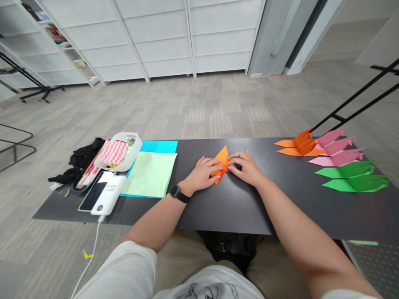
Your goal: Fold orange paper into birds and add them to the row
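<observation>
A partly folded piece of orange paper (223, 157) lies on the dark table in front of me, its pointed tip away from me. My left hand (202, 173) holds it from the left, fingers laid over its side and lower part. At its right edge, my right hand (247, 168) has its fingertips closed on the paper, with the thumb lower down. The fingers hide part of the folds. A black watch (175, 191) is on my left wrist.
Folded paper birds stand at the right: orange (301, 145), pink (338, 151) and green (352, 176). At the left lie light green paper (152, 174), blue paper (160, 146), a white box (133, 155), a phone (93, 197) and a cabled white power bank (109, 195).
</observation>
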Demonstrator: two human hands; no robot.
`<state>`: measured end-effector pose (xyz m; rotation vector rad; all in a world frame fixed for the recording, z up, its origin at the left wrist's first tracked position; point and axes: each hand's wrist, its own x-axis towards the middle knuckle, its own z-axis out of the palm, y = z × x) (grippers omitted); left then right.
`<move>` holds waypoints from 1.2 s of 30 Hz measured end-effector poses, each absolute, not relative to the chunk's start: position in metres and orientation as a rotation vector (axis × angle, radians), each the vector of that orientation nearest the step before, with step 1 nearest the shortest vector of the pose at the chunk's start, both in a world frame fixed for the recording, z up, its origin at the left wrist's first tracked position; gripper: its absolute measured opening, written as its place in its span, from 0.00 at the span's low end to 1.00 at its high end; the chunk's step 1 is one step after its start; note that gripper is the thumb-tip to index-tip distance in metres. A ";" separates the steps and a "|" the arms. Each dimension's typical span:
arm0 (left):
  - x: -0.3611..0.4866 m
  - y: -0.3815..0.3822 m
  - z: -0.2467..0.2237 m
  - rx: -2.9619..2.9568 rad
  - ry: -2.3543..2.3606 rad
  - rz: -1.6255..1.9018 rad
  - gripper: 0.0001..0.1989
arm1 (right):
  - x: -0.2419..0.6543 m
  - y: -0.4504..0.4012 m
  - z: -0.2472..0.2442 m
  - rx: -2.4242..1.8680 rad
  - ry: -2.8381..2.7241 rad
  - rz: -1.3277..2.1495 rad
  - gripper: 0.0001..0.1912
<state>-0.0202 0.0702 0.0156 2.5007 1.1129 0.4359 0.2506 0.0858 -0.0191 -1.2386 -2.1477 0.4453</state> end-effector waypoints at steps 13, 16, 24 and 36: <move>-0.023 0.070 0.013 2.540 1.030 0.475 0.18 | 0.257 0.084 -0.012 -1.301 -2.183 0.432 0.09; -0.022 0.067 0.016 2.539 1.017 0.443 0.20 | 0.257 0.083 -0.011 -1.312 -2.172 0.439 0.09; -0.019 0.065 0.024 2.522 0.994 0.425 0.25 | 0.253 0.083 -0.014 -1.351 -2.153 0.424 0.10; -0.015 0.065 0.020 2.426 1.083 0.534 0.18 | 0.248 0.085 -0.015 -1.406 -2.133 0.388 0.08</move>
